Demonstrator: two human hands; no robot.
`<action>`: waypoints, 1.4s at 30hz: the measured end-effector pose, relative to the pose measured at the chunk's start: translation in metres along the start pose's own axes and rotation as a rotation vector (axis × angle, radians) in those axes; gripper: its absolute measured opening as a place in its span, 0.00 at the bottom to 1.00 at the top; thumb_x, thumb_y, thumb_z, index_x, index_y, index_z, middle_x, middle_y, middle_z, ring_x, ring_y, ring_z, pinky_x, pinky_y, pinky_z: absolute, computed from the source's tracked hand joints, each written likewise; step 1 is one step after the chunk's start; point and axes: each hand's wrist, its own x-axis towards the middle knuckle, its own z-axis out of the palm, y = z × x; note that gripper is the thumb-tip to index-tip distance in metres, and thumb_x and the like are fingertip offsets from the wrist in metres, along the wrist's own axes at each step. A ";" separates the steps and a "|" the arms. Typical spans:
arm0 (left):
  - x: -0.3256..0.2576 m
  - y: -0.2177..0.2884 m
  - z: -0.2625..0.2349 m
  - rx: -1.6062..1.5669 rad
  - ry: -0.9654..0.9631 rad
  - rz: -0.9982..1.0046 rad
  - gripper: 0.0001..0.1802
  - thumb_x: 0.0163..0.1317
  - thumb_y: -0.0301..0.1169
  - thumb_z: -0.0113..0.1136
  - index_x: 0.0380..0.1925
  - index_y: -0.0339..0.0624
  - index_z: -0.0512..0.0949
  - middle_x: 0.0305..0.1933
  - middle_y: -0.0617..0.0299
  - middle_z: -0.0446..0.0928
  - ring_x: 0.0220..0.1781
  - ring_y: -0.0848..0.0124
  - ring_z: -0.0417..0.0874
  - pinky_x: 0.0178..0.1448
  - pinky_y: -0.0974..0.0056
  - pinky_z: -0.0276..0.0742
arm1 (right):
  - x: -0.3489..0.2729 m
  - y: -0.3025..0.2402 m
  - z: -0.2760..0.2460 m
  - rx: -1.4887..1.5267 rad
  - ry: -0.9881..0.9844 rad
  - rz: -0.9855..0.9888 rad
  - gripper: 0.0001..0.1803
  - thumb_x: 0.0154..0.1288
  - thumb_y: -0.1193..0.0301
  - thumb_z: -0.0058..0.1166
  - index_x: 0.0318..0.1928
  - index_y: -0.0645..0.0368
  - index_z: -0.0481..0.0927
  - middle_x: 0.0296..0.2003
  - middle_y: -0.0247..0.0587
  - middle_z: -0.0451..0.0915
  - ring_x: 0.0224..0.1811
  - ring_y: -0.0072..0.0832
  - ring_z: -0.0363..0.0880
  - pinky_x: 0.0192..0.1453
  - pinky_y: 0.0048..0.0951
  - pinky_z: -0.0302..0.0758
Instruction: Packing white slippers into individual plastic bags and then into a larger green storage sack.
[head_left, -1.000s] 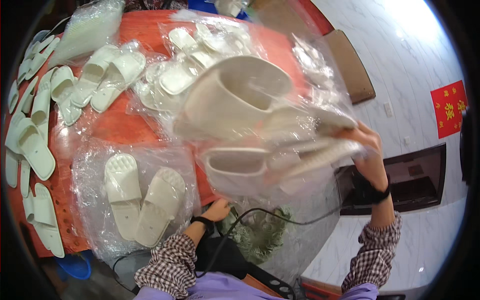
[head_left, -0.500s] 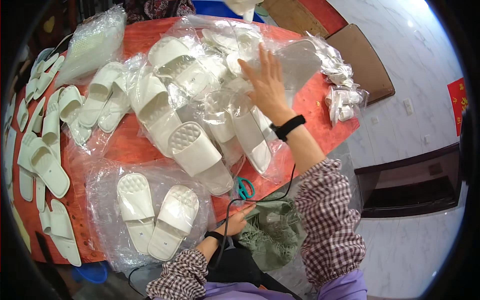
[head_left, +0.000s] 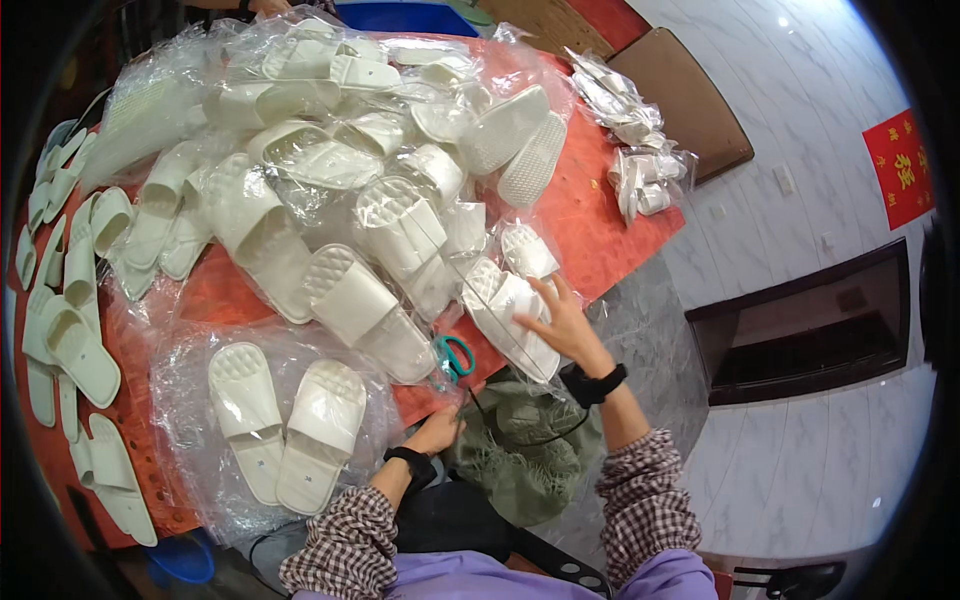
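My right hand (head_left: pixel 563 322) is open, its fingers spread at the edge of a clear-bagged pair of white slippers (head_left: pixel 512 308) near the table's front corner. My left hand (head_left: pixel 437 431) is low at the front table edge, fingers curled in; whatever they hold is hidden. A black cable (head_left: pixel 478 402) runs close to its fingertips. Teal-handled scissors (head_left: pixel 456 357) lie between the hands, their blades out of sight. Left of my left hand, one unwrapped-looking pair of white slippers (head_left: pixel 322 435) rests on flat clear plastic bags (head_left: pixel 190 440).
Bagged white slippers (head_left: pixel 330 150) are heaped across the red table (head_left: pixel 600 240). Loose slippers (head_left: pixel 85 350) line its left side. Small bagged white items (head_left: pixel 645 180) sit at the far right. A green sack (head_left: pixel 530 455) is below the front edge; a blue bin (head_left: pixel 405 18) stands beyond.
My right hand came down and nearer from over the heap to the bagged pair by the front corner. The view shifted; more bagged slippers lie on the heap's far side.
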 end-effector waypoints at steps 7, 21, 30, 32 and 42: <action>-0.005 0.064 -0.013 -0.091 -0.070 0.240 0.39 0.45 0.13 0.46 0.62 0.48 0.72 0.70 0.55 0.65 0.73 0.59 0.62 0.75 0.60 0.52 | -0.003 0.029 0.068 0.200 0.014 0.012 0.55 0.48 0.56 0.70 0.73 0.48 0.53 0.71 0.71 0.39 0.74 0.62 0.39 0.75 0.50 0.47; -0.006 0.064 -0.014 -0.097 -0.216 0.147 0.25 0.41 0.11 0.39 0.30 0.41 0.85 0.66 0.55 0.69 0.69 0.57 0.67 0.70 0.55 0.60 | 0.040 0.006 0.039 -0.159 0.520 -0.136 0.34 0.55 0.68 0.64 0.63 0.55 0.69 0.68 0.53 0.59 0.67 0.56 0.60 0.65 0.46 0.67; 0.000 0.054 -0.008 -0.157 -0.255 0.138 0.26 0.36 0.10 0.37 0.29 0.39 0.84 0.66 0.57 0.70 0.66 0.61 0.69 0.71 0.60 0.58 | -0.005 -0.056 -0.035 1.009 -0.222 0.045 0.15 0.71 0.67 0.49 0.50 0.63 0.78 0.29 0.30 0.77 0.28 0.15 0.74 0.34 0.18 0.70; -0.003 0.040 -0.015 -0.145 -0.258 0.197 0.28 0.39 0.10 0.39 0.35 0.39 0.84 0.66 0.56 0.70 0.66 0.60 0.70 0.71 0.61 0.58 | -0.013 -0.072 -0.083 1.051 -0.211 0.004 0.14 0.72 0.67 0.47 0.50 0.64 0.79 0.29 0.28 0.77 0.29 0.15 0.74 0.34 0.18 0.70; -0.003 0.044 -0.002 -0.094 -0.068 0.304 0.41 0.46 0.10 0.38 0.64 0.45 0.69 0.61 0.53 0.71 0.65 0.60 0.69 0.71 0.61 0.59 | 0.060 -0.162 -0.043 1.013 -0.378 -0.177 0.17 0.72 0.67 0.46 0.51 0.67 0.77 0.28 0.34 0.79 0.33 0.18 0.78 0.39 0.22 0.74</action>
